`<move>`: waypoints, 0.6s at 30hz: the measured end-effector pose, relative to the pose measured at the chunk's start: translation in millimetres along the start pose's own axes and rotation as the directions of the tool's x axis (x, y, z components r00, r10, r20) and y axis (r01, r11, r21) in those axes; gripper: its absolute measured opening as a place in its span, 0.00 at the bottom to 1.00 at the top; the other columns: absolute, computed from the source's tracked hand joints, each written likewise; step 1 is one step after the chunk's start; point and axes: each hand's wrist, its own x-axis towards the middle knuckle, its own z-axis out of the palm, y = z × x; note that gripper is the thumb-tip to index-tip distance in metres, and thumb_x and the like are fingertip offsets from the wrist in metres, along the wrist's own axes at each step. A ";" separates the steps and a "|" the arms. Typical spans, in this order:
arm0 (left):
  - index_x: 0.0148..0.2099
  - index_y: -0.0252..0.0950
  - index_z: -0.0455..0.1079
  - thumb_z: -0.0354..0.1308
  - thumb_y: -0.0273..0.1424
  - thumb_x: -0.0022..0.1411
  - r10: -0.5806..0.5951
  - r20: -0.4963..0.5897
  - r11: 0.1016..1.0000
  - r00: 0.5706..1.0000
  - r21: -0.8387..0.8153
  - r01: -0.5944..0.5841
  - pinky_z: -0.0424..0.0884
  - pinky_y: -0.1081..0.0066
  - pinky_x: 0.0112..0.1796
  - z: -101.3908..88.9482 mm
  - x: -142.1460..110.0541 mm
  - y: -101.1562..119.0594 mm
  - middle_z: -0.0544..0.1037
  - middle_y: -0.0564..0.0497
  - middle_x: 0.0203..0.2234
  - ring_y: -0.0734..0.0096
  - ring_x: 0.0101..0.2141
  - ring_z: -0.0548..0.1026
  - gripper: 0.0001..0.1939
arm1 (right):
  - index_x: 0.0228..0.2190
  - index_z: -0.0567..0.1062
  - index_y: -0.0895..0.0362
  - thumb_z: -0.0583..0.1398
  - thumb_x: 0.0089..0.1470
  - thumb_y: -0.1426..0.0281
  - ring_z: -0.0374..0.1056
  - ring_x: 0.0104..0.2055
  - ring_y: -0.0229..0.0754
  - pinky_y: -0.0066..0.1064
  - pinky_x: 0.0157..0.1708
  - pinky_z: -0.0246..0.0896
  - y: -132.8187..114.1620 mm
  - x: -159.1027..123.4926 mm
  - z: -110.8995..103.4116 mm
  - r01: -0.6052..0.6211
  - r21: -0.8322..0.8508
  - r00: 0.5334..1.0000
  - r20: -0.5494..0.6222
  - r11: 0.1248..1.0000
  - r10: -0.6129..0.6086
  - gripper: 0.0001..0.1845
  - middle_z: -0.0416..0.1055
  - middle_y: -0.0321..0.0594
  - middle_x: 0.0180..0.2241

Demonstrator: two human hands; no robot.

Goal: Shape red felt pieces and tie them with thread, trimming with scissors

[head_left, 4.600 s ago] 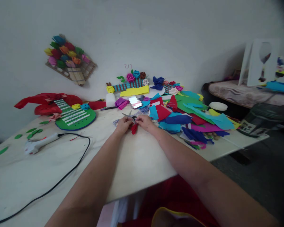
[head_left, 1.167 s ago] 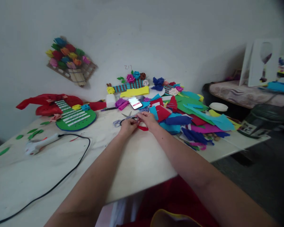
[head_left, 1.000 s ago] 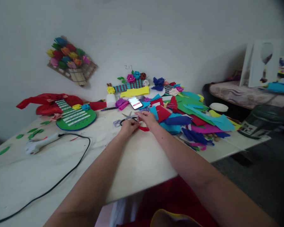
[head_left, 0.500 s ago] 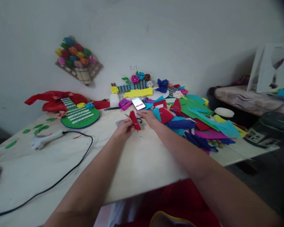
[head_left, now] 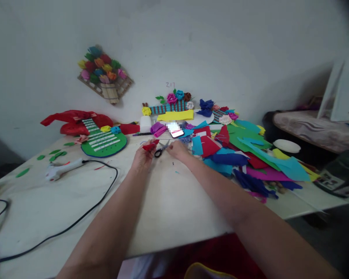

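My left hand [head_left: 144, 157] is closed around a small folded piece of red crepe paper [head_left: 151, 145], its fingers pinching the near edge. Scissors [head_left: 159, 152] with black handles lie on the pale table between both hands, blades pointing right. My right hand [head_left: 178, 150] rests low beside the blade tips, its fingers curled together. Whatever those fingers hold, if anything, is hidden, and I cannot tell whether they touch the blades. Just behind the hands lie a phone [head_left: 176, 131] with a lit screen and some magenta paper [head_left: 158, 129].
Colored paper sheets [head_left: 211, 146] pile up on the right, near a white bowl [head_left: 287, 146] and a dark jar [head_left: 341, 174]. At left, a glue gun [head_left: 64, 169] trails a black cord [head_left: 99, 201] across the table. A green guitar-shaped craft [head_left: 104, 141] lies behind it.
My left hand has shifted slightly left and tilted the red paper from upright to nearly flat. The scissors now show in full between the hands. My right hand's fingers have curled in. The view has shifted left.
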 end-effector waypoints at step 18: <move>0.27 0.32 0.65 0.64 0.27 0.42 0.023 -0.018 0.989 1.000 0.147 -0.020 0.68 0.77 0.23 -13.3 6.4 -7.5 0.76 0.48 0.33 0.78 0.23 0.72 0.10 | 0.41 0.74 0.60 0.62 0.38 0.74 0.65 0.47 0.57 0.44 0.41 0.61 -29.8 17.1 -19.7 0.080 -0.335 0.942 0.334 0.939 0.039 0.23 0.69 0.57 0.45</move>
